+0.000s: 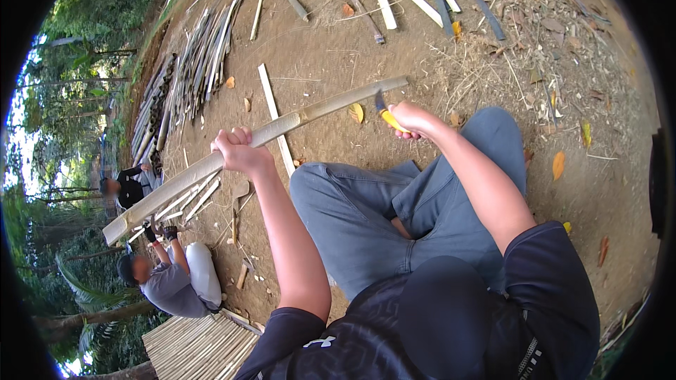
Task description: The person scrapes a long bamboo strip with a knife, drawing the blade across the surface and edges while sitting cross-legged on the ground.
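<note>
A long split bamboo piece [338, 102] slants across the view from lower left to upper right, its hollow side partly showing. My left hand [239, 151] is closed around it near the middle, above my left knee. In my right hand [414, 121] is a knife [391, 119] with a yellow handle and a short dark blade. The blade points up beside the bamboo's far right end; whether it touches the bamboo I cannot tell. Under the bamboo, a pale flat slat [269, 98] lies on the dirt.
Bamboo poles are piled [201, 63] at the far left, with loose slats [380, 0] along the top. Two people [172, 281] sit at left. A broad-bladed tool [237, 204], a hammer-like tool [243, 274] and a slatted panel [197, 348] lie nearby. Shavings [458, 74] litter the right.
</note>
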The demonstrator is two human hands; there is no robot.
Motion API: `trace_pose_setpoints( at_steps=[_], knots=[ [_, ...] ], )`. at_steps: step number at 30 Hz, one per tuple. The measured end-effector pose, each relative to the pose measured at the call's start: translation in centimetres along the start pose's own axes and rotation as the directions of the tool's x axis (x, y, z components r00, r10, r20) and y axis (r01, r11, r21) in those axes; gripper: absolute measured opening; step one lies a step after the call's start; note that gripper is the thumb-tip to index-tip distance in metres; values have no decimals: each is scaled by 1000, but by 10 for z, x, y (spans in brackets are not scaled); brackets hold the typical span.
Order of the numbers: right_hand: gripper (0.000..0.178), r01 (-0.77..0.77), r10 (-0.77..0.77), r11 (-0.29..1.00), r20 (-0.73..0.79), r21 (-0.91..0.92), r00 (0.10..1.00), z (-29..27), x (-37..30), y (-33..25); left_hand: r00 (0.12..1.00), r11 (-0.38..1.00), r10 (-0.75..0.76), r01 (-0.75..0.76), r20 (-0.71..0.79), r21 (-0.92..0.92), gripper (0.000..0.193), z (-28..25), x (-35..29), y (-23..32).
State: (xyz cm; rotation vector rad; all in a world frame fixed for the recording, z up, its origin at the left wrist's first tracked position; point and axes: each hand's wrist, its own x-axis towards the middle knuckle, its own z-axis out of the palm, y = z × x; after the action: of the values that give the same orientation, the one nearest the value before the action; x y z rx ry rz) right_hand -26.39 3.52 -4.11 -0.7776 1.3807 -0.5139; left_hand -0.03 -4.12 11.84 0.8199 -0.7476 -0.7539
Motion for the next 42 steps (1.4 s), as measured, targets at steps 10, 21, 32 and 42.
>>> trace_pose_setpoints(
  at_steps=[10, 21, 32, 42],
  knots=[
    [38, -31, 33, 999, -151, 14, 988, -4, 45, 28, 999, 999, 40, -40, 2, -21, 34, 7, 0, 1],
    [30, -109, 119, 991, -134, 80, 984, -14, 52, 19, 999, 999, 34, -34, -4, -35, 31, 9, -3, 3],
    [36, -73, 86, 973, -48, 220, 995, -13, 60, 16, 999, 997, 20, -16, 45, -80, 33, 0, -2, 4],
    [37, -27, 12, 999, -308, -46, 951, -22, 73, 26, 996, 999, 13, -9, 91, -51, 29, 7, -6, 3]
  ],
)
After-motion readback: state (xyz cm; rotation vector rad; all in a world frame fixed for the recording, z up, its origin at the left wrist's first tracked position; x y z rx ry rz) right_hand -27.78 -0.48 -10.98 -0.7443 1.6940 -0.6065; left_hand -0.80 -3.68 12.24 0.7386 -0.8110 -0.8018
